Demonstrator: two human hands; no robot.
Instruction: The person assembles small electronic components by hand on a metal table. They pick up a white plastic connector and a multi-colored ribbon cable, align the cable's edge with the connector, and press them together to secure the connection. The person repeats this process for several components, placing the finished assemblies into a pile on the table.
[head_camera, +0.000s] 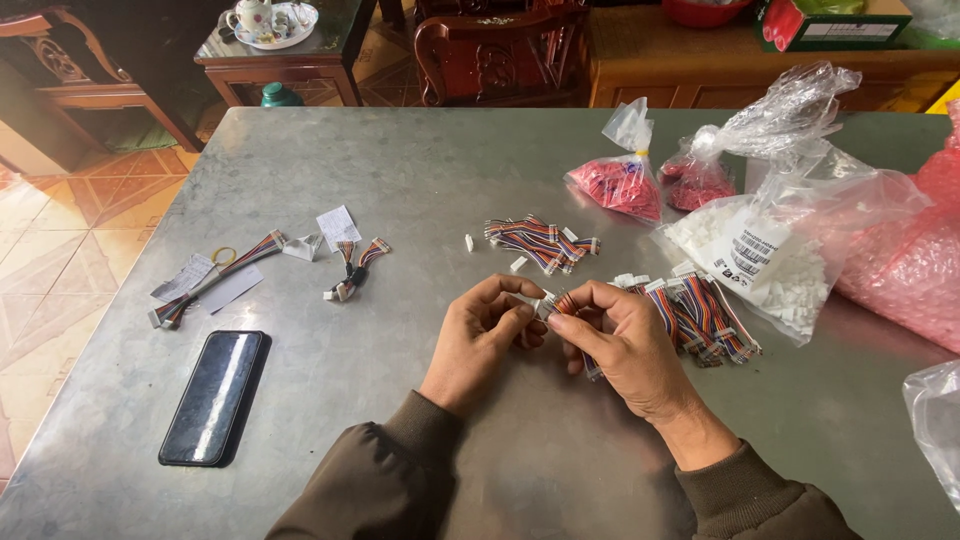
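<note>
So my left hand (487, 335) is pinching a small white connector (541, 304) that touches the striped ribbon cable (566, 303) gripped in my right hand (622, 340), cable running right and toward me, table (420, 170) centre.

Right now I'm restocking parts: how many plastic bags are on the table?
5: two small knotted bags of red parts at the back, a white-parts bag, a pink bag at right, a clear one at the right edge. More may lie out of frame.

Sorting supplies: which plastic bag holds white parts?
The clear bag of white connectors beside the right hand; the two small knotted bags behind it hold red parts.
</note>
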